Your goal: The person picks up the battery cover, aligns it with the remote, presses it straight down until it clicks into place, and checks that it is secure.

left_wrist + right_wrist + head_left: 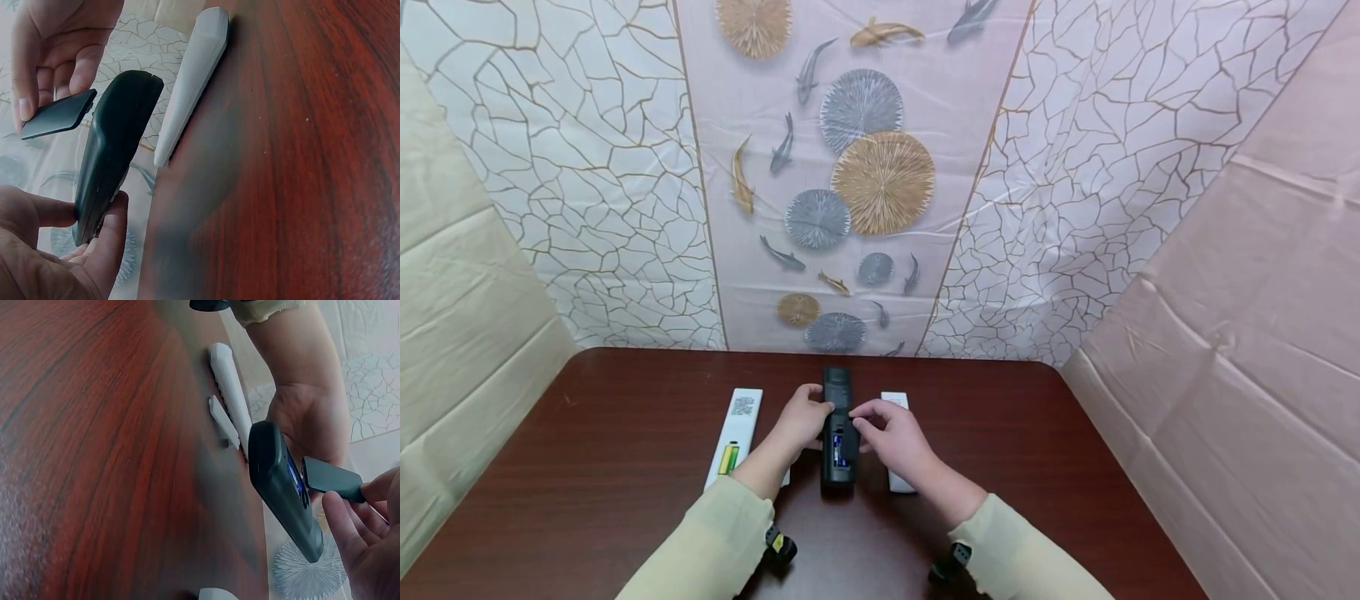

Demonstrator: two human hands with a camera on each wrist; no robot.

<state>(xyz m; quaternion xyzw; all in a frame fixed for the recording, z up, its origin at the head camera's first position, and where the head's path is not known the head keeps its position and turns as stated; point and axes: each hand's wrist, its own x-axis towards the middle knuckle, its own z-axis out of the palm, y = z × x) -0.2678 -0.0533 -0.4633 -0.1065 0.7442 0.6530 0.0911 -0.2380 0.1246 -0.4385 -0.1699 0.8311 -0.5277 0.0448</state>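
Observation:
My left hand [800, 419] grips a black remote control [837, 477] by its sides, raised above the table. Its back faces up, and the battery bay stands uncovered with blue batteries [840, 450] inside. Close by on the right, my right hand [898, 437] pinches a flat black battery cover [331, 480] between thumb and fingers. In the left wrist view the cover [59, 115] is tilted, its edge near the remote's back; whether they touch I cannot tell.
On the dark wood table [647, 433], a white remote [724, 437] with a battery picture lies left. A small flat white piece [223, 420] sits beside it. Another white remote [894, 401] lies right, partly behind my right hand. Patterned cloth [820, 275] hangs at the back.

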